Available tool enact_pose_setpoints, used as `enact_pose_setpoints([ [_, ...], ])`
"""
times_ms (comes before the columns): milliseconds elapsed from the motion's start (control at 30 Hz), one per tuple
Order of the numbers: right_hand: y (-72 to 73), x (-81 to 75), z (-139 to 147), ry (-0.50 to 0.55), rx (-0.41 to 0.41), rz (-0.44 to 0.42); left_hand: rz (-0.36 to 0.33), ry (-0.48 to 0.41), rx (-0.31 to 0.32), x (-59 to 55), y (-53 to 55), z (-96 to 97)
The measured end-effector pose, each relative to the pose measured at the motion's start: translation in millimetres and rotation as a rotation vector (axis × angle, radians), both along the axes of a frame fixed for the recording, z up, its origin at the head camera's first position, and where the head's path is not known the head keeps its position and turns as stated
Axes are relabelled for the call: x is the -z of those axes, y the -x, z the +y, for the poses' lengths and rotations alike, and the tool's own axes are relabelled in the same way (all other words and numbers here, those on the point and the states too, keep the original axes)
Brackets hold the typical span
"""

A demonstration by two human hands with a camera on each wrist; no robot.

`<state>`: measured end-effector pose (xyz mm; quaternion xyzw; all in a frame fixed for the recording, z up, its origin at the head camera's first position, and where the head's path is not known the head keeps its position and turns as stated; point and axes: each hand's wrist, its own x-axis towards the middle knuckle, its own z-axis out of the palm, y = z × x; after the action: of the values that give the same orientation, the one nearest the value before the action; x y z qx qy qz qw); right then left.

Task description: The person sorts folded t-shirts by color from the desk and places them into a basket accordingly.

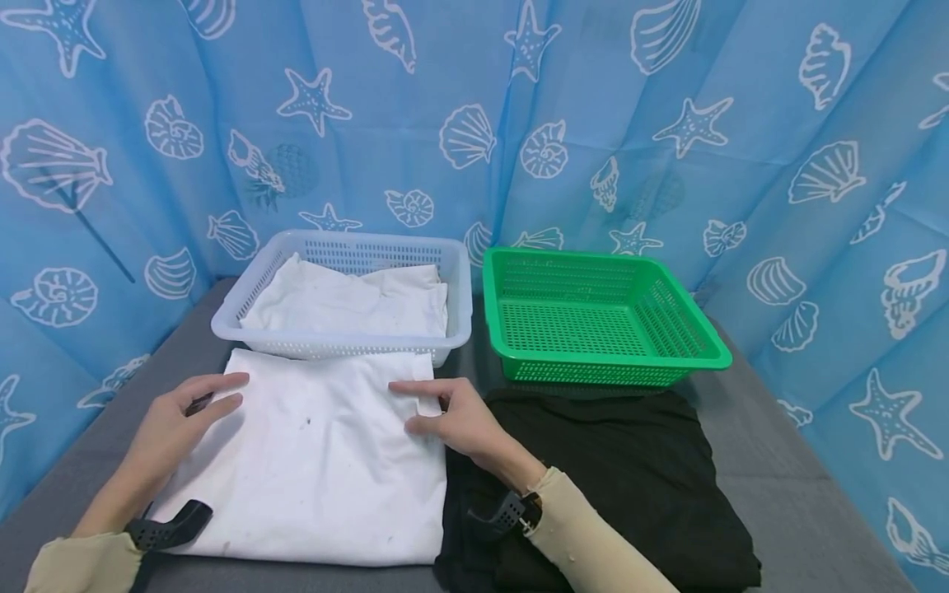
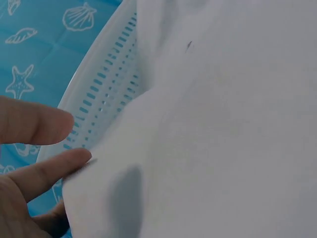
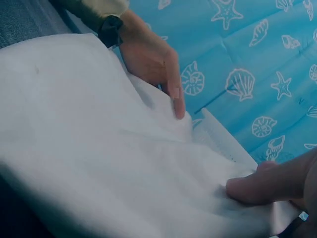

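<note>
Nearest the camera, the beige right sleeve (image 1: 593,535) reaches up from 5 o'clock across a black cloth (image 1: 660,478), while the left sleeve (image 1: 85,564) comes in from 7 o'clock. Between the forearms, a white cloth (image 1: 319,478) lies spread on the grey table (image 1: 808,511), its far edge just beside the near wall of a white basket (image 1: 393,239) at 12 o'clock.

At the cloth's 10 o'clock side, the left hand (image 1: 166,424) has thumb and forefinger parted, a fingertip at the edge; nothing is pinched between them. Toward 2 o'clock, the right hand (image 1: 461,416) rests its spread thumb and forefinger on the fabric; no pinch shows, though its other fingers are hidden.

Another white cloth (image 1: 348,305) lies inside the white basket. From the spread cloth, a green basket (image 1: 619,362) stands at 2 o'clock, and the black cloth lies toward 4 o'clock.

The step in hand seems to be arranging the white cloth by its far corners. Moving it on would call for a firm pinch at both sides, keeping the layers together.
</note>
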<state>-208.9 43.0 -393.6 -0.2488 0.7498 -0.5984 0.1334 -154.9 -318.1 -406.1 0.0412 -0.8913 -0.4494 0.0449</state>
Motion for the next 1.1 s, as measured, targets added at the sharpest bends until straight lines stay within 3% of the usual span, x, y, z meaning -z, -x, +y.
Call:
enact_pose_setpoints([
  [167,-1.0,-2.0,-1,0.079,-0.032,0.03,0.029,0.066,0.096,2.2,0.9,0.0],
  [333,-2.2,-6.0,-1,0.165,-0.094,0.089,-0.002,0.111,0.118,3.6,3.8,-1.1],
  [500,-3.4,-9.6,1,0.231,-0.138,0.118,-0.007,0.074,0.14,2.0,5.5,-4.0],
  [667,-3.2,-13.2,2,0.258,-0.172,0.135,0.054,0.011,0.179,3.2,6.7,-6.6],
  [767,-3.2,-14.4,3,0.259,-0.173,0.143,0.105,0.062,0.199,4.7,7.5,-6.6],
  [900,-3.0,-13.3,2,0.252,-0.161,0.137,0.158,0.207,0.193,5.0,6.6,-2.6],
  [1100,-4.5,-10.9,1,0.239,-0.129,0.114,0.107,0.292,0.24,6.9,5.8,7.5],
])
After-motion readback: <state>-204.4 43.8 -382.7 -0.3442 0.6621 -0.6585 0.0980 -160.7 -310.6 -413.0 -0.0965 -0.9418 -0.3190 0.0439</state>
